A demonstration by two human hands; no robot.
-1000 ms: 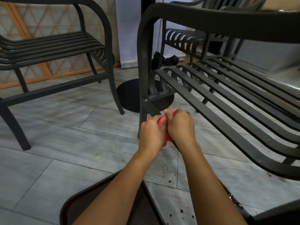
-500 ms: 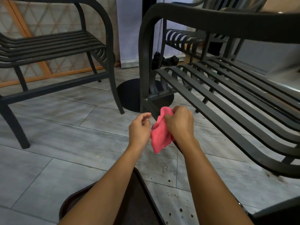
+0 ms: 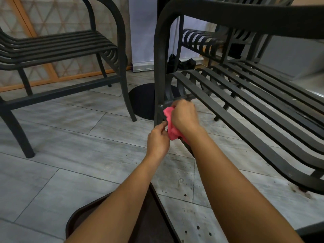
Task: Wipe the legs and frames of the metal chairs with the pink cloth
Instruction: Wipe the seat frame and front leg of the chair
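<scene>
A dark metal chair (image 3: 245, 95) with a slatted seat fills the right of the view. Its front left leg (image 3: 158, 67) rises from the floor into the armrest. My right hand (image 3: 184, 116) grips the pink cloth (image 3: 171, 125) against the side rail just behind that leg. My left hand (image 3: 157, 139) sits just below and left of it, fingertips pinching the cloth's lower edge. Most of the cloth is hidden by my right hand. A second dark metal chair (image 3: 61, 48) stands at the left.
A round black table base (image 3: 142, 100) lies on the grey tiled floor (image 3: 70, 137) between the two chairs. A third slatted chair (image 3: 206, 42) stands behind. A dark brown tray-like edge (image 3: 84, 218) sits at the bottom under my arms.
My right hand has carried the pink cloth up and forward onto the chair's rail by the leg. My left hand, apart from the cloth half a second ago, now pinches it again.
</scene>
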